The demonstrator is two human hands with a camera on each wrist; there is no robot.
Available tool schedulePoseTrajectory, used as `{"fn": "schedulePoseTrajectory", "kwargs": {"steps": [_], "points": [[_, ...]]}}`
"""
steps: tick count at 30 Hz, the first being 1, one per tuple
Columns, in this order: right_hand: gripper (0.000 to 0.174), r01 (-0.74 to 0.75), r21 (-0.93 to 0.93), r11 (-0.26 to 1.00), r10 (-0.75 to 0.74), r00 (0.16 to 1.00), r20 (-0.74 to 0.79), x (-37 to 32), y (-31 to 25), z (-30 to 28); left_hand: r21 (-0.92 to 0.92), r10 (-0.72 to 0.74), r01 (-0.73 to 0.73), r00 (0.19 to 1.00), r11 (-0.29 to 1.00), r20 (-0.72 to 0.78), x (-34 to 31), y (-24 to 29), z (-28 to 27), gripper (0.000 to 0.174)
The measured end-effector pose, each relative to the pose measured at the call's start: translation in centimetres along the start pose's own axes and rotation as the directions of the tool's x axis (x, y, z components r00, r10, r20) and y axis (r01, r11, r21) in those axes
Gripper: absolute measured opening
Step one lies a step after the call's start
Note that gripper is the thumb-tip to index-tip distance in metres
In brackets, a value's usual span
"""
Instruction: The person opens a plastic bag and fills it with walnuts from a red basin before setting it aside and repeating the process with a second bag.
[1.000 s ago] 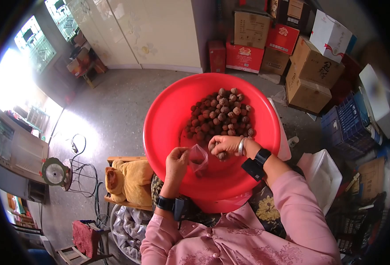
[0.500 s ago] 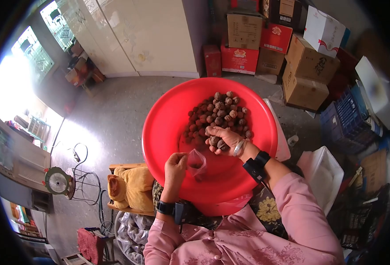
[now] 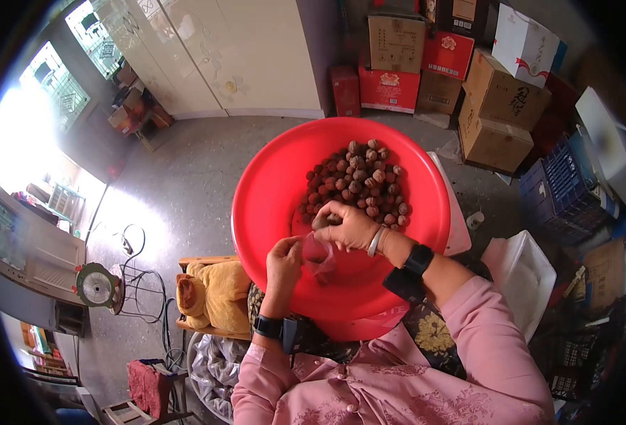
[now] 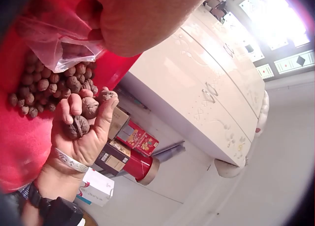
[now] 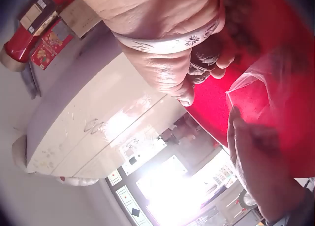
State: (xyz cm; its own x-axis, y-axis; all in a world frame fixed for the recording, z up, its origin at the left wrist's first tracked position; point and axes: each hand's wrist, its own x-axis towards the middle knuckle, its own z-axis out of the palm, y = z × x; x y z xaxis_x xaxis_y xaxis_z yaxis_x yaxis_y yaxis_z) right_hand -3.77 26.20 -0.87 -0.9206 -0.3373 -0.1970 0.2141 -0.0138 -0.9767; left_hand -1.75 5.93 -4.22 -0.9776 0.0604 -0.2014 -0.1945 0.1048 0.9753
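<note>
Walnuts point(image 3: 359, 177) lie heaped in the far part of a big red basin point(image 3: 263, 184). At the basin's near left, my left hand point(image 3: 282, 268) pinches the rim of a thin clear plastic bag point(image 3: 318, 256), its mouth open. Just above and to the right of the bag is my right hand point(image 3: 352, 225), its fingers curled round a few walnuts. In the left wrist view these walnuts point(image 4: 78, 127) sit between palm and fingertips. The right wrist view shows walnuts point(image 5: 203, 63) in the right hand, near the bag's edge point(image 5: 251, 80).
A chair with a yellow plush cushion point(image 3: 217, 294) stands left of the basin, with a tub of filled bags point(image 3: 213, 372) below it. A white foam box point(image 3: 522, 283) is at the right. Stacked cartons point(image 3: 497, 142) stand at the back right, a fan point(image 3: 97, 285) far left.
My right hand, holding walnuts, has risen toward the heap, turned palm up, then come back down and left to the bag's mouth. The left hand keeps its pinch on the bag.
</note>
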Motion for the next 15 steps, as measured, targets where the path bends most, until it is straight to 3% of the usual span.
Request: {"fn": "schedulePoseTrajectory", "kwargs": {"steps": [1,4,7,9,15], "points": [[0.034,0.009,-0.083,0.997,-0.003,0.997,0.074,0.1,0.3,0.1,0.001,-0.001,0.001,1.0,1.0,0.0,0.0,0.0,0.0,0.019],[0.038,-0.033,-0.177,0.984,0.05,0.994,0.095,0.2,1.2,0.3,0.005,-0.014,0.014,1.0,1.0,-0.003,0.0,0.2,0.1,0.019],[0.038,-0.11,-0.116,0.987,0.123,0.986,0.109,0.6,1.1,-0.7,0.008,-0.019,0.019,1.0,1.0,-0.012,-0.1,0.3,0.0,0.018],[0.038,-0.175,0.025,0.984,0.173,0.983,0.059,0.7,0.8,-1.3,0.0,-0.022,0.022,1.0,1.0,-0.014,0.0,0.2,0.1,0.02],[0.029,-0.229,0.091,0.969,0.234,0.97,-0.058,0.4,0.5,-1.8,-0.003,-0.022,0.022,1.0,1.0,-0.005,0.1,0.2,0.0,0.02]]}}
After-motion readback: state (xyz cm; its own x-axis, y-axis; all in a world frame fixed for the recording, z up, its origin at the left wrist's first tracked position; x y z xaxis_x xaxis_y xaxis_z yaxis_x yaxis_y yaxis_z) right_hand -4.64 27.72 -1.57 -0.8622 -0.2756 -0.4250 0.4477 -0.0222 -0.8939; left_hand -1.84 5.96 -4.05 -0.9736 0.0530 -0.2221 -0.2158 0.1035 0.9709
